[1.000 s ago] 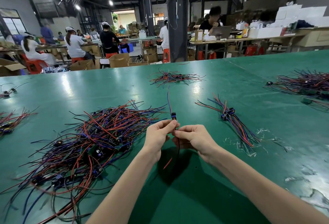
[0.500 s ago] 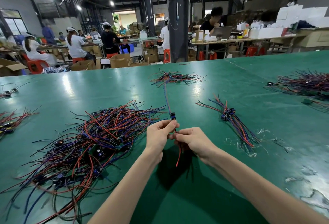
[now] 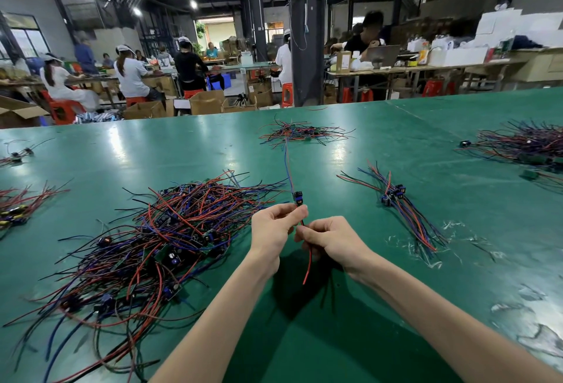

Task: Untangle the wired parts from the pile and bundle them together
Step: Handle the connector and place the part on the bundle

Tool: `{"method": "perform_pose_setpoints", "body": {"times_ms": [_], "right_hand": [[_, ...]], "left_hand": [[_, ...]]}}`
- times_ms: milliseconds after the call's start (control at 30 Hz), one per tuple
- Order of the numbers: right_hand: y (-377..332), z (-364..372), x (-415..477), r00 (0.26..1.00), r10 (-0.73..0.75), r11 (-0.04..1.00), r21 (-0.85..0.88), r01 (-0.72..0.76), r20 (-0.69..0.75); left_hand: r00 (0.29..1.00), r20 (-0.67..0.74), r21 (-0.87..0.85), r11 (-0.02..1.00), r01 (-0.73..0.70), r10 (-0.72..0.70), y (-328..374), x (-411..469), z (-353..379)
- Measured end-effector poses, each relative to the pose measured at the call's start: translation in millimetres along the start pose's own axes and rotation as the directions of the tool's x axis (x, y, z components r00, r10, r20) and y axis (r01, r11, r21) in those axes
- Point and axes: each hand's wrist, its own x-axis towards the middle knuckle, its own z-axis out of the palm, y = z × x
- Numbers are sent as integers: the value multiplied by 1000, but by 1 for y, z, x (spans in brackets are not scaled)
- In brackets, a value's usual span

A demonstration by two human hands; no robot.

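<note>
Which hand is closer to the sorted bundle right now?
Right. The right hand is left of the bundle; the left hand sits farther left, beside the pile. Both pinch one wired part.

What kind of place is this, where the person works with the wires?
Most likely a factory assembly hall for electronics. A green worktable carries a pile of wired parts, other workers sit on red stools, and open cardboard boxes stand on the floor.
</note>
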Motion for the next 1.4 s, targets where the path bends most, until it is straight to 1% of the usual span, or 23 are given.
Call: {"method": "perform_pose_setpoints", "body": {"times_ms": [100, 200, 333, 500, 700, 833, 967, 1133, 1300, 1400], "right_hand": [[0, 0, 0, 1000, -21, 999, -23, 22, 18], [2, 1, 0, 995, -95, 991, -95, 97, 21], [3, 4, 2, 987, -155, 981, -113, 157, 34], [5, 8, 0, 992, -116, 987, -108, 121, 44], [2, 11, -4, 980, -150, 988, -30, 155, 130], [1, 15, -8, 978, -130, 985, -87, 146, 162], [0, 17, -11, 976, -129, 980, -130, 153, 176], [-3, 19, -15, 968, -154, 971, -153, 186, 197], [-2, 23, -16, 970, -132, 973, -163, 167, 206], [0, 26, -17, 964, -147, 972, -147, 182, 220]], "left_hand": [[1000, -12, 2, 1000, -22, 22, 1, 0, 0], [998, -41, 16, 999, -52, 53, 2, 2, -1], [996, -72, 23, 998, -56, 57, 3, 6, -5], [990, -117, 17, 997, -74, 75, 6, 10, -9], [983, -156, 19, 995, -95, 97, 11, 11, -12], [979, -185, 12, 996, -90, 91, 13, 13, -18], [976, -200, 44, 996, -73, 81, 13, 14, -22], [971, -223, 54, 996, -75, 85, 14, 15, -24], [968, -235, 61, 995, -76, 88, 15, 17, -28], [968, -240, 51, 996, -68, 78, 15, 17, -29]]}}
